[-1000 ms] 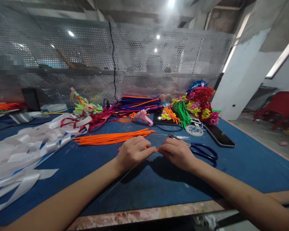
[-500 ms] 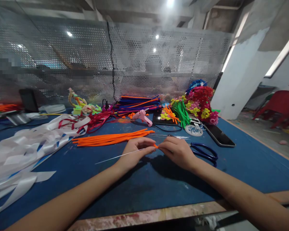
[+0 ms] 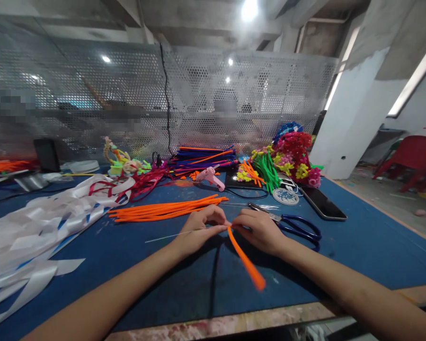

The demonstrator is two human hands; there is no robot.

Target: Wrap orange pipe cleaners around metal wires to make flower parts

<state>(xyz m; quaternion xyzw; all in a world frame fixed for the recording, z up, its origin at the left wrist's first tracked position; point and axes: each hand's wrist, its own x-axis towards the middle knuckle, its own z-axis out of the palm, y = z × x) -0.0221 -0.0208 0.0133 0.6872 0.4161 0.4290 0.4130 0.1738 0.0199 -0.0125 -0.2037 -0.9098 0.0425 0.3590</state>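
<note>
My left hand (image 3: 199,229) pinches a thin metal wire (image 3: 166,235) that sticks out to the left over the blue table (image 3: 135,265). My right hand (image 3: 261,229) pinches an orange pipe cleaner (image 3: 246,260) where it meets the wire between the two hands. The pipe cleaner's free end points toward me, lifted off the table. Both hands are closed, fingertips nearly touching. A bundle of orange pipe cleaners (image 3: 163,209) lies just beyond my hands.
Blue-handled scissors (image 3: 298,227) lie right of my right hand, a phone (image 3: 323,204) beyond them. A pink glue gun (image 3: 211,176), coloured pipe-cleaner flowers (image 3: 294,154) and purple stems (image 3: 202,156) sit at the back. White ribbons (image 3: 31,227) spread at left. A mesh screen backs the table.
The wire swung from pointing toward me to pointing left. The orange pipe cleaner, mostly hidden in the hands before, now sticks out toward me from between the fingers.
</note>
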